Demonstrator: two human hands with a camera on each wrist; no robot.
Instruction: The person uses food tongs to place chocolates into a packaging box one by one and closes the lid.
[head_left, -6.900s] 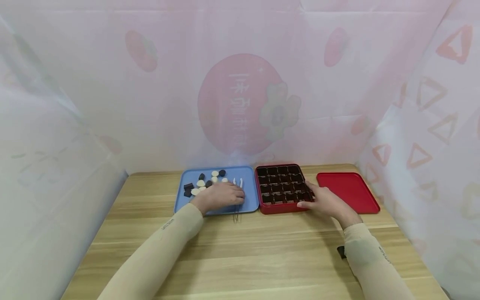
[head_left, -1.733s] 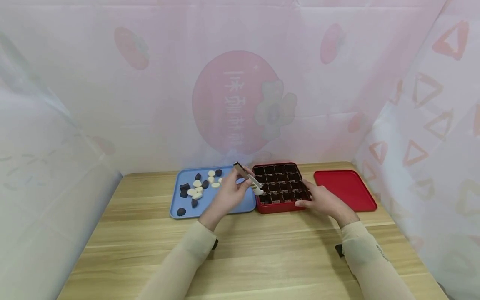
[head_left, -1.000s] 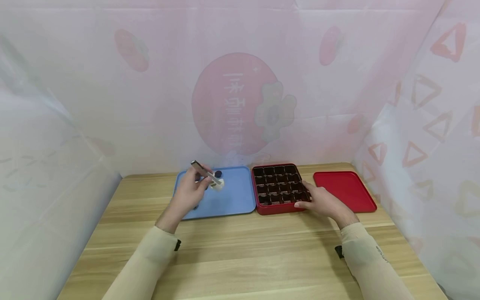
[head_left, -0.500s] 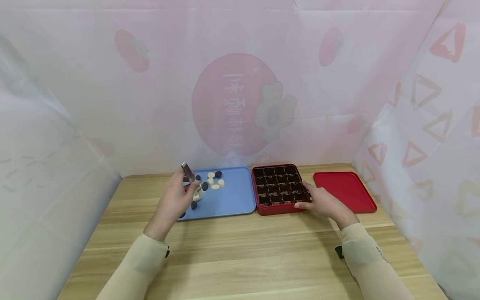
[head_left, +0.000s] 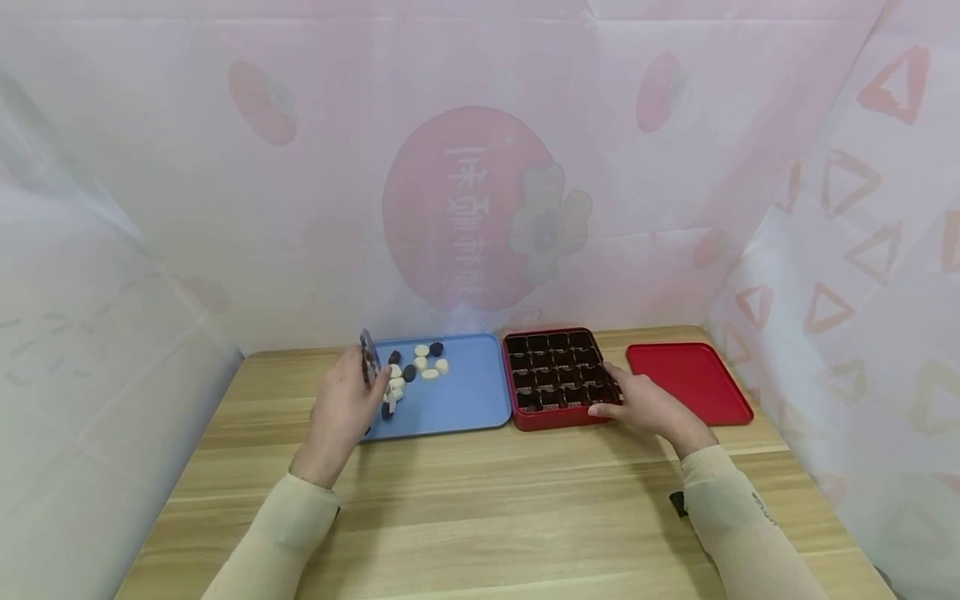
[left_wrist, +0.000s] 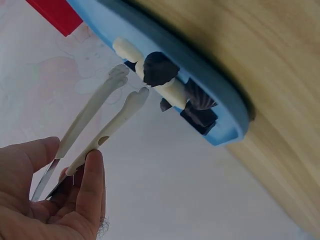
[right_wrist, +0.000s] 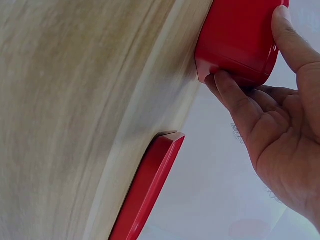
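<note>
My left hand point(head_left: 341, 412) holds metal tongs with pale tips over the left end of the blue tray point(head_left: 468, 400). In the left wrist view the arms of the tongs point(left_wrist: 89, 116) are spread, with no piece between them. Their tips are close to a dark, ridged chocolate point(left_wrist: 159, 69) and a white chocolate point(left_wrist: 126, 50). My right hand point(head_left: 652, 407) grips the right front corner of the red box point(head_left: 558, 419), thumb at the rim and fingers against the side. Dark square cups point(head_left: 551, 375) line the box; their contents are hard to make out.
Several white and dark chocolates lie in the left half of the tray, partly hidden by my left hand. To the right of the box a flat red lid point(head_left: 690, 383) lies on the wooden table point(head_left: 487, 517). A printed cloth wall point(head_left: 322, 233) stands close behind.
My left hand first reached to the tongs lying on the tray, later held them over the box's left side, then carried them left to the chocolates. My right hand stays on the box.
</note>
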